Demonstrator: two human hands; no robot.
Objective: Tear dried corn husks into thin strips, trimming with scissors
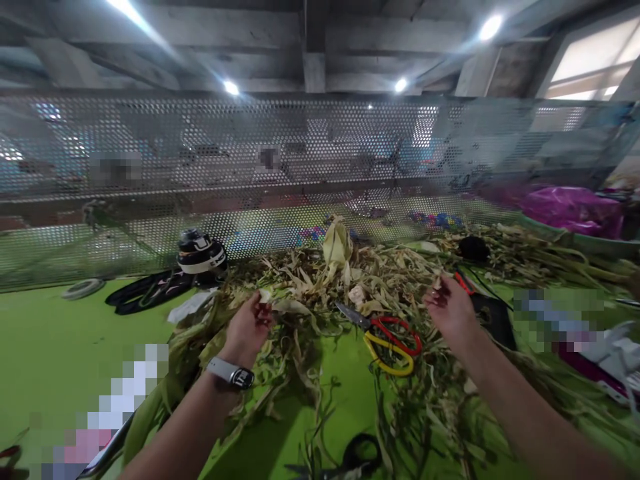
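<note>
Head view, left hand [253, 323], right hand [450, 308], scissors [369, 324] (red-yellow) between, dry leaves [387, 263]

We record a watch [231, 373] on the left wrist [233, 351]: smooth pale-grey strap, dark rounded face, light numerals. We find the left hand [250, 323], right hand [450, 310] and both forearms [520, 407] bare.

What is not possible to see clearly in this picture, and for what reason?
All in the head view:
Left hand and right hand: curled fingers and blur hide what, if anything, is in each grip.
Black-handled scissors: partly cut off by the bottom edge.
Perforated screen: mesh and blur obscure what is behind.
Watch: display too small to read fully.
Pixelated patch, at left: blocks mask its details.
</note>
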